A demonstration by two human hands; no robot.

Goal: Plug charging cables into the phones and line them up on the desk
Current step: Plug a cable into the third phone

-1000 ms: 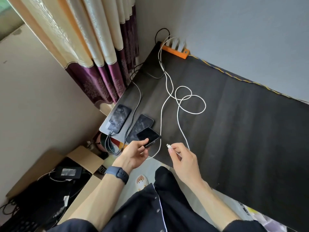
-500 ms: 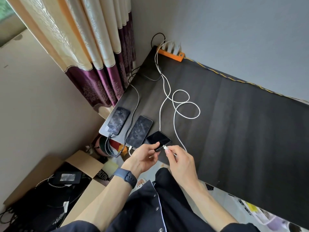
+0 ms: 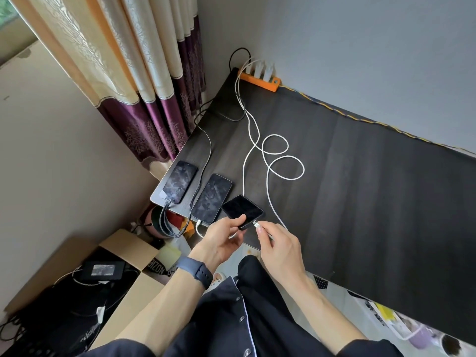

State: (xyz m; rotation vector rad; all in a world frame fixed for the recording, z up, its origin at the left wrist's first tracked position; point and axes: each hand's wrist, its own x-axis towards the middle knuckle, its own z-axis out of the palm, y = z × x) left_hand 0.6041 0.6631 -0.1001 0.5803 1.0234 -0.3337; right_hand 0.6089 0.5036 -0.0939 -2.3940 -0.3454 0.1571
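Observation:
Two phones lie side by side at the near left corner of the dark desk (image 3: 360, 189): the left phone (image 3: 179, 181) with a dark cable in it, the middle phone (image 3: 211, 198) with a white plug at its near end. My left hand (image 3: 222, 238) grips a third, black phone (image 3: 242, 208) just right of them, tilted over the desk edge. My right hand (image 3: 279, 244) pinches the plug of a white charging cable (image 3: 273, 163) right at that phone's bottom port. The cable loops across the desk to an orange power strip (image 3: 260, 79).
Curtains (image 3: 144, 86) hang left of the desk. On the floor at the left stands an open cardboard box (image 3: 128, 253) with black gear and cords. The wall runs along the desk's far edge. Small items lie on the floor at the lower right.
My left hand brought the black phone right, off the middle phone. My right hand carried the white plug left until it met the phone's bottom end.

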